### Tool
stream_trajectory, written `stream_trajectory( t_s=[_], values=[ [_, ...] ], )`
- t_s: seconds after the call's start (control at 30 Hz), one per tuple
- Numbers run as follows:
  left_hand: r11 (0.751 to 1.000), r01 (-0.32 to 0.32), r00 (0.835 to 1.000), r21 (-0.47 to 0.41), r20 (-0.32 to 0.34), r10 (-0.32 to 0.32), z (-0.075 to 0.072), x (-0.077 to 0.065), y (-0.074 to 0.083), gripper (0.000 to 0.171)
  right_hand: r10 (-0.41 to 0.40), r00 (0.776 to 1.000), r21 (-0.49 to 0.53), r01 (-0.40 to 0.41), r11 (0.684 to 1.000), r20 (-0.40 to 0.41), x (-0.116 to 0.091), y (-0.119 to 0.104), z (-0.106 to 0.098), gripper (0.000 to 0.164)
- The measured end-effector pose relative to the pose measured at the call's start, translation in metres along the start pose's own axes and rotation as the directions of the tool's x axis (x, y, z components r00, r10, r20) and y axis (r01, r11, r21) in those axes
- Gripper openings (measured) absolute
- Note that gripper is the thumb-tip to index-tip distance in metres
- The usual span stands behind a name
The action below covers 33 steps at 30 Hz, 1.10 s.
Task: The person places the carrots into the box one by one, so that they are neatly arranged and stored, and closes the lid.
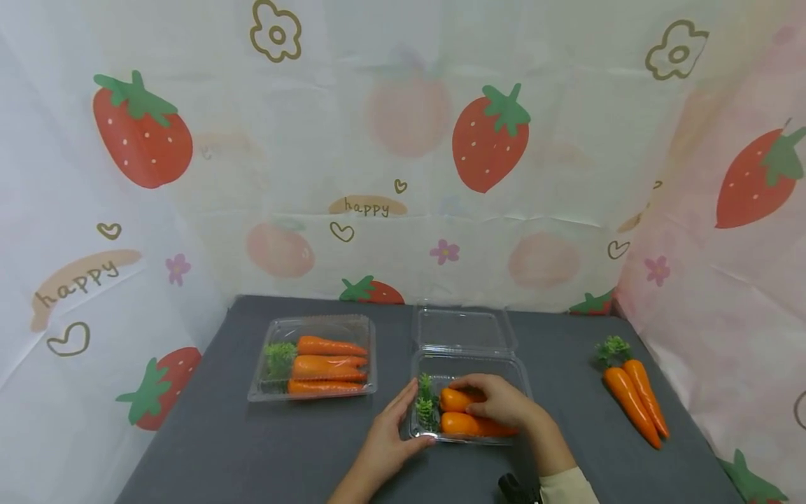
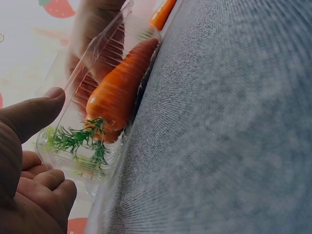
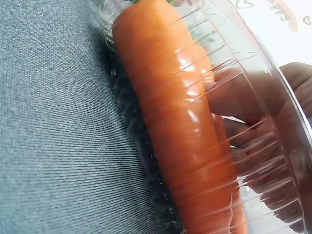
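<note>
A clear plastic clamshell box (image 1: 466,362) lies with its lid (image 1: 464,330) folded back behind it. Two orange carrots, a rear carrot (image 1: 455,400) and a front carrot (image 1: 462,423), lie in it with green tops (image 1: 426,406) to the left. My left hand (image 1: 385,435) holds the box's near left corner, fingers along the left side, thumb at the front rim. Reaching in from the right, my right hand (image 1: 504,402) pinches the rear carrot between thumb and fingers. In the right wrist view the front carrot (image 3: 170,117) shows through the box wall, partly hiding those fingers.
On the left stands a closed clear box (image 1: 371,350) with carrots (image 1: 330,367) inside. Two loose carrots (image 1: 632,402) lie at the right of the grey table (image 1: 296,448). A printed cloth (image 1: 409,161) walls the back and sides. A black object (image 1: 515,488) is by the right wrist.
</note>
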<state>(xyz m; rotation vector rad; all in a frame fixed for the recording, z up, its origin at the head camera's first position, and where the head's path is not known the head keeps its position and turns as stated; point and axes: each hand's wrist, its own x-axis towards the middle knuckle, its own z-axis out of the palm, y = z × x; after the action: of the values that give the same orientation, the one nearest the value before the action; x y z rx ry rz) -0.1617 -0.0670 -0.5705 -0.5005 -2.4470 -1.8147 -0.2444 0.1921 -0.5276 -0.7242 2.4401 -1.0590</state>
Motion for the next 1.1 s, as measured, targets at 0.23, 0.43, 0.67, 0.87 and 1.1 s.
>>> stream_trajectory(
  t_s=[0.23, 0.43, 0.67, 0.87, 1.1],
  values=[
    [1.000, -0.001, 1.000, 0.000, 0.001, 0.001, 0.000, 0.000, 0.001, 0.094, 0.013, 1.000, 0.040, -0.012, 0.999, -0.014, -0.003, -0.004, -0.003, 0.041],
    [1.000, -0.002, 1.000, -0.015, 0.005, 0.002, 0.000, -0.001, 0.002, 0.093, 0.015, 0.998, 0.019, -0.014, 1.000, -0.066, -0.011, -0.010, -0.009, 0.041],
    [1.000, -0.007, 1.000, -0.023, 0.004, 0.007, 0.001, -0.001, 0.000, 0.094, -0.014, 0.989, -0.034, 0.010, 0.999, -0.147, -0.026, -0.020, -0.020, 0.037],
    [0.999, 0.022, 1.000, -0.038, 0.017, -0.021, 0.001, 0.001, 0.002, 0.095, -0.089, 0.974, -0.134, 0.062, 0.989, -0.209, -0.036, -0.028, -0.034, 0.038],
    [0.999, 0.026, 0.999, -0.048, 0.022, -0.025, -0.001, 0.001, 0.003, 0.095, -0.135, 0.947, -0.221, 0.071, 0.973, -0.290, -0.045, -0.030, -0.049, 0.038]
  ],
)
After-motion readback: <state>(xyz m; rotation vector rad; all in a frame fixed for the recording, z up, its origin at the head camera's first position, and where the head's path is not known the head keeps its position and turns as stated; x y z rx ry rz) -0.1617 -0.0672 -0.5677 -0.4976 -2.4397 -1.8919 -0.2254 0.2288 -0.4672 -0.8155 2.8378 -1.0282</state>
